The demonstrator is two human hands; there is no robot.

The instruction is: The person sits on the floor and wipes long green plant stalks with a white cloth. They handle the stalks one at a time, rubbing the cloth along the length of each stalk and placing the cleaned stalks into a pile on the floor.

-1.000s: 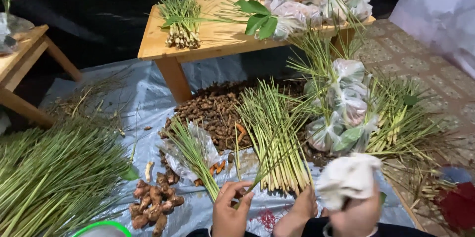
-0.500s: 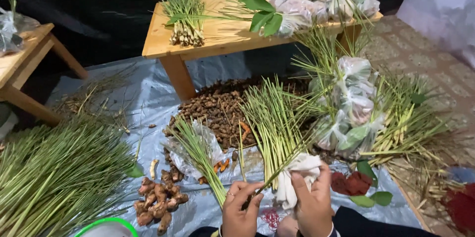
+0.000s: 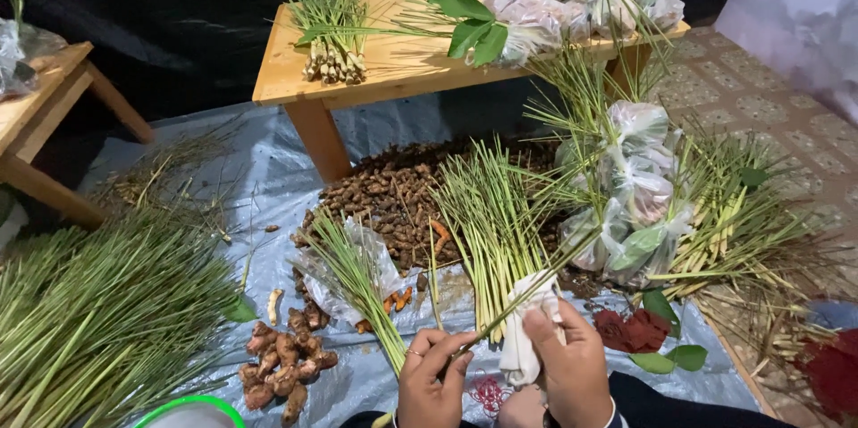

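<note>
A big pile of stalks (image 3: 98, 321) lies at 9 o'clock on the sheet (image 3: 393, 133). The bunch (image 3: 490, 231) fans upward at 12. The right hand (image 3: 572, 365) clenches a bag (image 3: 527, 339) around its base; the left hand (image 3: 431, 379) pinches a stalk (image 3: 357, 289), keeping it ready.

Even, fairly bright light, dark background, sharp focus throughout.
</note>
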